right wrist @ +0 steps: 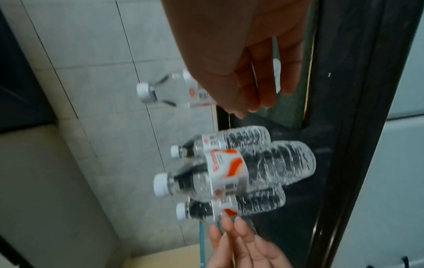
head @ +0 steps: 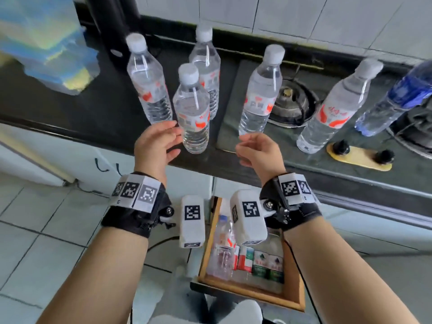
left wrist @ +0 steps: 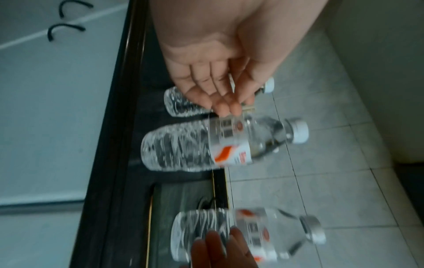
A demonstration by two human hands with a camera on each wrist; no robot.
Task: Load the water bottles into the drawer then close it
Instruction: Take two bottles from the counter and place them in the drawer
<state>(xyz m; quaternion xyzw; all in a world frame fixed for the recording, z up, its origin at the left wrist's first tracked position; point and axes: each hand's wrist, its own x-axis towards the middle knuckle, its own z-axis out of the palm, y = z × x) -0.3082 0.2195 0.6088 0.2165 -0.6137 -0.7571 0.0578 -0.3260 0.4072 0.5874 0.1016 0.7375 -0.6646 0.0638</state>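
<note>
Several clear water bottles with red-and-white labels stand on the black counter (head: 105, 108). The nearest bottle (head: 192, 108) (left wrist: 206, 145) (right wrist: 252, 166) is just right of my left hand (head: 174, 139) (left wrist: 227, 107), which hovers with straight fingers and holds nothing. My right hand (head: 243, 148) (right wrist: 259, 94) has loosely curled fingers, grips nothing, and sits just below another bottle (head: 259, 90) (left wrist: 247, 235). Below the hands, the wooden drawer (head: 245, 292) stands pulled out, with bottles lying inside, partly hidden by the wrist cameras.
A gas stove burner (head: 289, 101) sits behind the right-hand bottles, with two black knobs on a yellow plate (head: 360, 157). A blue bottle (head: 397, 99) leans at the far right. A blue and yellow bundle (head: 46, 43) lies at the counter's left. White cabinet doors (head: 46, 155) flank the drawer.
</note>
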